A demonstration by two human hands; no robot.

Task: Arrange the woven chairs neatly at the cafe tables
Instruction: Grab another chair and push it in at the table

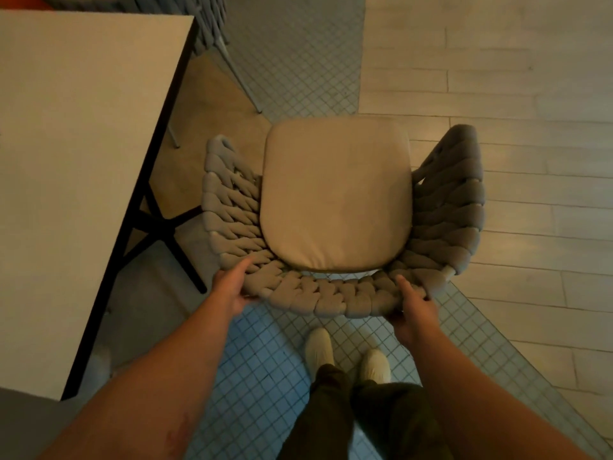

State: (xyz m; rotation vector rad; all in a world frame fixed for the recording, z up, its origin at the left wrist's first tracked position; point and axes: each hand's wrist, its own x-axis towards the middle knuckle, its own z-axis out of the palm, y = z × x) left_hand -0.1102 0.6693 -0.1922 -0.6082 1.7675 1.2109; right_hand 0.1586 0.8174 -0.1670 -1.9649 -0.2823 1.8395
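A grey woven chair [441, 220] with a beige seat cushion [335, 194] stands right below me, its curved backrest nearest to me. My left hand [232, 287] grips the left end of the backrest rim. My right hand [413, 307] grips the rim's right end, thumb on top. The chair sits to the right of a beige cafe table [76, 154], apart from its edge, with the seat facing away from me.
The table's black cross-shaped base [159, 227] is on the floor left of the chair. Another woven chair [212, 31] with metal legs stands at the top, beyond the table's corner. My feet [345, 356] stand on small grey tiles; pale planks lie to the right.
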